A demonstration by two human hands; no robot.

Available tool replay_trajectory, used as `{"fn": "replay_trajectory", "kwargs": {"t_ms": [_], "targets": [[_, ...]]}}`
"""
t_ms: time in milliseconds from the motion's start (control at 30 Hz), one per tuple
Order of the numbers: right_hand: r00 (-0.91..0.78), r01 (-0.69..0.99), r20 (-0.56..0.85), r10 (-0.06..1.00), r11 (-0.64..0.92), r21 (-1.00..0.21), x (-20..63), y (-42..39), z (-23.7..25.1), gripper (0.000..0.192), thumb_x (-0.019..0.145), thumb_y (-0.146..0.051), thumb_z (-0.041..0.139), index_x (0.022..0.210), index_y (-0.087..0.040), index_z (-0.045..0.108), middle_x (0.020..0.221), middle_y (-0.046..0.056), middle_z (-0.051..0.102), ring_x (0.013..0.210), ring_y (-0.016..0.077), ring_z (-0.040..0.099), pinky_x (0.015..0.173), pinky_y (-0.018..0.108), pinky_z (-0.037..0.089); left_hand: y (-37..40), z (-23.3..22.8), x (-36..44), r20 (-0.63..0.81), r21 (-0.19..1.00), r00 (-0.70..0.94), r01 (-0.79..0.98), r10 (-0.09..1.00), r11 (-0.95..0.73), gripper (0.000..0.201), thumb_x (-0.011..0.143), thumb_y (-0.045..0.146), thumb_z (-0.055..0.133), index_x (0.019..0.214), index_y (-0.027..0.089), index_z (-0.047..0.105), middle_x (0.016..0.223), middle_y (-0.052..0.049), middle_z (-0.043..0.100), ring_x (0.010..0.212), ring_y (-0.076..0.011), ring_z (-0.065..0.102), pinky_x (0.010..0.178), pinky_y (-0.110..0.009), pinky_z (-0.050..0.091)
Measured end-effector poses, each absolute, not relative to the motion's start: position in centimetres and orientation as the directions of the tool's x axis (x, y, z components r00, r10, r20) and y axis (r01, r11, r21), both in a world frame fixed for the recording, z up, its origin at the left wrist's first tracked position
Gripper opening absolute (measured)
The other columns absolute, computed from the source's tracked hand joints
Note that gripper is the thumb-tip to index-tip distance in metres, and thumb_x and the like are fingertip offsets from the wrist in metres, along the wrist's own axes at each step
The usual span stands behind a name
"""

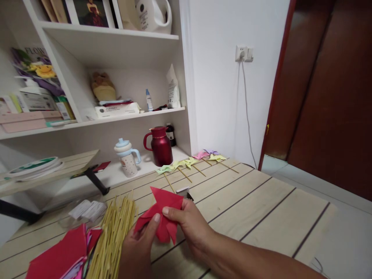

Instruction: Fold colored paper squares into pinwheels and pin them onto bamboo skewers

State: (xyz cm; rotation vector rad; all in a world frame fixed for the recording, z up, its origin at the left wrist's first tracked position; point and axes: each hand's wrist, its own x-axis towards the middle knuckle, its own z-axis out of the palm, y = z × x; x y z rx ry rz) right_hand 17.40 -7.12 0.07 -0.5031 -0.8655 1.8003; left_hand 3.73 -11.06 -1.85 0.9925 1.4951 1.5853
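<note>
In the head view, 2 hands hold a red paper pinwheel [170, 198] up above the worktop [247, 207]. The left hand [136, 248] pinches its left side, with the thumb on top. The right hand [195, 226] pinches its right side, and that thumb presses near the middle. The paper has pointy bits at the top and bottom.

Just beside the left hand is a big bunch of thin yellow sticks [112, 236]. Next to the sticks, on the left, is a pile of colored paper [62, 252] with red on top. Behind that sits a clear plastic box [65, 221] with white packets [93, 211] in it.

At the far edge of the worktop lies a row of pinwheels on sticks [190, 162], green, yellow, pink and purple. Behind them, a shiny red jug [162, 149] and a spotty cup with a blue handle [128, 162] stand on the bottom shelf [145, 166].
</note>
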Motion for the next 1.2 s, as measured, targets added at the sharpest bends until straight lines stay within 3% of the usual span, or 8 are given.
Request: {"fn": "replay_trajectory", "kwargs": {"t_ms": [100,367,600,867,1100,1200], "targets": [[-0.376,-0.617,0.062,0.924,-0.200,-0.761,17.5,-7.1,0.1,0.024,0.058,-0.028,0.087,0.074,-0.014,0.075,0.068,0.004,0.073,0.064,0.0159,0.065,0.068,0.027,0.049,-11.1,-1.7,4.2,0.000,1.000,-0.355,0.024,0.935,0.008,0.039,0.075,0.050,0.072,0.099,0.019,0.074,0.098,-0.004,0.080,0.102,-0.0266,0.070,0.099,-0.036,0.047],[-0.349,-0.595,0.018,0.937,-0.206,-0.777,17.1,-7.1,-0.5,0.023,0.055,-0.027,0.087,0.068,-0.014,0.074,0.066,0.004,0.072,0.057,0.0138,0.060,0.060,0.025,0.045,-11.3,-0.5,4.2,0.092,0.959,-0.484,0.280,0.870,0.055,0.041,0.065,0.054,0.072,0.088,0.020,0.077,0.097,-0.010,0.079,0.108,-0.0359,0.066,0.109,-0.050,0.037],[-0.344,-0.608,0.019,0.939,-0.207,-0.766,17.2,-7.0,-0.6,0.023,0.055,-0.027,0.087,0.070,-0.014,0.074,0.067,0.005,0.073,0.061,0.0159,0.062,0.064,0.027,0.047,-11.1,-0.4,4.9,0.012,0.975,-0.523,0.194,0.852,0.105,0.043,0.060,0.054,0.074,0.087,0.019,0.075,0.089,-0.009,0.080,0.100,-0.0350,0.070,0.102,-0.048,0.045],[-0.351,-0.619,0.026,0.936,-0.210,-0.757,17.1,-7.0,-0.7,0.025,0.055,-0.027,0.087,0.072,-0.013,0.074,0.070,0.006,0.074,0.061,0.0163,0.064,0.066,0.028,0.050,-11.8,2.1,6.0,-0.050,0.984,-0.559,0.116,0.828,0.138,0.033,0.050,0.045,0.070,0.069,0.018,0.075,0.076,-0.009,0.079,0.083,-0.0326,0.074,0.078,-0.040,0.056],[-0.361,-0.588,0.034,0.932,-0.199,-0.784,17.1,-7.1,-0.9,0.025,0.058,-0.028,0.086,0.073,-0.011,0.075,0.068,0.006,0.072,0.062,0.0152,0.061,0.064,0.026,0.047,-11.6,1.0,5.7,-0.022,0.987,-0.558,0.120,0.829,0.107,0.031,0.053,0.046,0.074,0.069,0.020,0.073,0.072,-0.006,0.079,0.078,-0.0314,0.074,0.074,-0.040,0.056],[-0.374,-0.569,0.016,0.927,-0.216,-0.793,17.2,-7.0,-1.1,0.032,0.058,-0.030,0.087,0.080,-0.012,0.073,0.075,0.007,0.073,0.069,0.0174,0.063,0.071,0.028,0.048,-11.5,0.5,5.5,-0.006,0.987,-0.584,0.128,0.812,0.099,0.028,0.057,0.045,0.074,0.070,0.020,0.073,0.072,-0.007,0.079,0.081,-0.0319,0.074,0.082,-0.043,0.055]]}}
